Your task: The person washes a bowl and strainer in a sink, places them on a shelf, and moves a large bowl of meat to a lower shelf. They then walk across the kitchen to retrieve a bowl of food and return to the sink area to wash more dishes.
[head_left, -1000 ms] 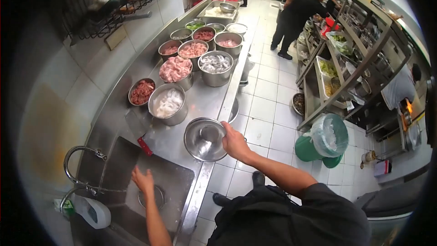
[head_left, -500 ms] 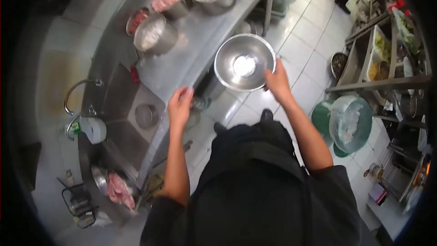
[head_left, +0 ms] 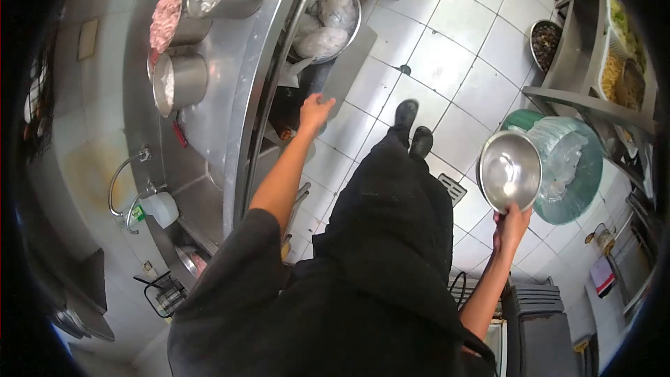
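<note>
In the head view, my right hand (head_left: 511,227) grips the near rim of a shiny metal mixing bowl (head_left: 511,171), held tilted at the right beside the green bin. The bowl's inside looks bare. My left hand (head_left: 316,113) is out in front of the steel counter's edge, fingers loosely curled and a little apart, with nothing seen in it. Under the counter near that hand, a large metal basin (head_left: 356,22) holds several pale wrapped lumps.
A green bin (head_left: 593,188) with a clear plastic liner stands at the right. The steel counter (head_left: 234,91) bears metal pots (head_left: 188,80) with pink meat and a red-handled tool (head_left: 180,132). A food rack (head_left: 586,101) is far right. A floor drain (head_left: 452,188) lies among the tiles.
My right hand has carried the bowl from beside the counter to the right, next to the green bin. The view has turned and shifted; my left hand stays by the counter.
</note>
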Motion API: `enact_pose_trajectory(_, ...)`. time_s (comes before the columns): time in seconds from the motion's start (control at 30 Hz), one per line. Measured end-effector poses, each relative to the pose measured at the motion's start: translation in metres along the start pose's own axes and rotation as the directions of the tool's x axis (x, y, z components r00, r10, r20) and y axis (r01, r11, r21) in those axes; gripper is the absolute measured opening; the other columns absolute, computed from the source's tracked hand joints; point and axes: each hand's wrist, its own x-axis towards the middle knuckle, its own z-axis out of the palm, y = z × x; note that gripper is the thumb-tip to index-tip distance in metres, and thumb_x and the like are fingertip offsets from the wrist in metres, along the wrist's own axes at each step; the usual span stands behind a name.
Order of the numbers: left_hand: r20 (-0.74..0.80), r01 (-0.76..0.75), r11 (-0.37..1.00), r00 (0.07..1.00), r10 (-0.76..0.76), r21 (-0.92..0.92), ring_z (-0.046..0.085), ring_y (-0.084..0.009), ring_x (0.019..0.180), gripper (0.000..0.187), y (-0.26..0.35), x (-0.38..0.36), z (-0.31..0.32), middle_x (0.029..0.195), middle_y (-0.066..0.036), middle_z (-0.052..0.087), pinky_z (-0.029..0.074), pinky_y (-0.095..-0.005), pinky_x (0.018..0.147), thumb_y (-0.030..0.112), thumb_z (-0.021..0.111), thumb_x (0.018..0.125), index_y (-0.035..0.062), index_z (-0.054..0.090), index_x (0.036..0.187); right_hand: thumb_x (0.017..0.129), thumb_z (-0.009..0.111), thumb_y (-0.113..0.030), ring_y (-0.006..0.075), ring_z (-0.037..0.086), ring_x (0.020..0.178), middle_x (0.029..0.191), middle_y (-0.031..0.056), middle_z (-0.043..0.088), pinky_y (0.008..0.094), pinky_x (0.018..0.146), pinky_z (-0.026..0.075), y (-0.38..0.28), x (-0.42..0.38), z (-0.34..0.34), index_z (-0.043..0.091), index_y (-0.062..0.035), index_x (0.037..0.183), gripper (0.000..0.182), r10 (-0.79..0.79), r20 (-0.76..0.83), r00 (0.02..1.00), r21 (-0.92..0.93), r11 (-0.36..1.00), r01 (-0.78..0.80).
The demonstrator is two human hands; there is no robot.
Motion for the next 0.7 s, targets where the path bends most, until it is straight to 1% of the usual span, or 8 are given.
enact_pose_trajectory(0.07, -0.014, 0.015, 1.0, 1.0, -0.014, 0.026, 0.05, -0.0325, 0.106, 0.061, 0.021, 0.031, 0.007, 0.115, -0.02, 0.052, 0.039, -0.0362, 0.091, 0.034, 0.067, 0.069, 0.0005, 0.049, 0.117, 0.072, 0.043, -0.001, 0.0136, 0.046, 0.051, 0.084, 0.0113, 0.051, 0.024, 0.038, 0.037, 0.003, 0.006, -0.011, 0.039, -0.0003, 0.11, 0.038, 0.06, -0.068, 0.996, -0.003, 0.998, -0.06)
enact_pose_trajectory(0.2, -0.122, -0.192, 0.944, 0.965, 0.231, 0.267, 0.042, -0.0329, 0.115, 0.065, 0.048, 0.104, 0.017, 0.123, -0.021, 0.045, 0.034, -0.0378, 0.096, 0.031, 0.063, 0.07, 0.0016, 0.041, 0.123, 0.072, 0.044, -0.002, 0.0135, 0.045, 0.051, 0.084, 0.0107, 0.051, 0.0236, 0.039, 0.036, 0.003, 0.024, -0.022, 0.04, -0.0014, 0.11, 0.039, 0.131, -0.065, 0.989, -0.077, 0.988, -0.136)
enact_pose_trajectory(0.33, -0.213, -0.161, 0.926, 0.946, 0.243, 0.34, 0.046, -0.0345, 0.111, 0.063, 0.064, 0.152, 0.019, 0.119, -0.022, 0.049, 0.037, -0.0382, 0.093, 0.03, 0.064, 0.071, -0.003, 0.043, 0.12, 0.072, 0.045, -0.002, 0.0129, 0.046, 0.056, 0.087, 0.0091, 0.051, 0.0238, 0.039, 0.037, -0.019, 0.045, -0.005, 0.04, -0.0028, 0.112, 0.04, 0.182, -0.022, 0.983, -0.151, 0.971, -0.184)
enact_pose_trajectory(0.4, 0.005, 0.191, 0.947, 0.98, -0.199, 0.257, 0.046, -0.0358, 0.111, 0.065, 0.04, 0.187, 0.017, 0.122, -0.023, 0.046, 0.036, -0.0388, 0.094, 0.032, 0.061, 0.074, -0.0022, 0.038, 0.124, 0.072, 0.044, -0.001, 0.0132, 0.046, 0.058, 0.088, 0.0086, 0.051, 0.0245, 0.04, 0.037, -0.034, 0.051, 0.015, 0.04, -0.0031, 0.111, 0.039, 0.196, -0.068, 0.978, -0.175, 0.963, -0.205)
enact_pose_trajectory(0.5, -0.203, 0.157, 0.942, 0.974, -0.099, 0.298, 0.041, -0.0316, 0.118, 0.053, -0.097, 0.27, 0.073, 0.123, -0.023, 0.044, 0.035, -0.0375, 0.096, 0.033, 0.052, 0.079, 0.0022, 0.042, 0.122, 0.073, 0.045, -0.001, 0.0137, 0.046, 0.057, 0.087, 0.0083, 0.051, 0.025, 0.041, 0.037, -0.041, 0.072, 0.019, 0.039, -0.0031, 0.111, 0.039, 0.228, -0.039, 0.973, -0.206, 0.951, -0.231)
enact_pose_trajectory(0.53, -0.189, 0.161, 0.941, 0.976, -0.107, 0.298, 0.041, -0.0316, 0.118, 0.053, -0.072, 0.25, 0.067, 0.123, -0.023, 0.044, 0.035, -0.0375, 0.096, 0.033, 0.052, 0.079, 0.0022, 0.042, 0.122, 0.073, 0.045, -0.001, 0.0138, 0.046, 0.057, 0.086, 0.0082, 0.051, 0.0249, 0.041, 0.036, -0.047, 0.078, 0.025, 0.039, -0.003, 0.111, 0.039, 0.222, -0.002, 0.975, -0.211, 0.953, -0.218)
enact_pose_trajectory(0.63, -0.139, 0.418, 0.839, 0.908, -0.395, 0.348, 0.052, -0.0336, 0.105, 0.049, -0.001, 0.196, 0.023, 0.117, -0.022, 0.05, 0.043, -0.0381, 0.086, 0.032, 0.058, 0.078, -0.0017, 0.048, 0.113, 0.072, 0.046, -0.001, 0.0141, 0.046, 0.054, 0.083, 0.0083, 0.05, 0.0252, 0.041, 0.037, -0.062, 0.088, 0.042, 0.039, -0.0022, 0.108, 0.036, 0.218, -0.043, 0.975, -0.264, 0.939, -0.221)
enact_pose_trajectory(0.7, -0.184, 0.478, 0.838, 0.877, -0.443, 0.262, 0.055, -0.033, 0.1, 0.049, -0.008, 0.199, 0.022, 0.111, -0.021, 0.054, 0.045, -0.0378, 0.082, 0.033, 0.057, 0.079, -0.0006, 0.049, 0.114, 0.072, 0.047, -0.002, 0.0139, 0.046, 0.054, 0.084, 0.0091, 0.051, 0.0254, 0.041, 0.037, -0.073, 0.096, 0.048, 0.039, -0.0017, 0.106, 0.035, 0.225, 0.005, 0.974, -0.315, 0.925, -0.212)
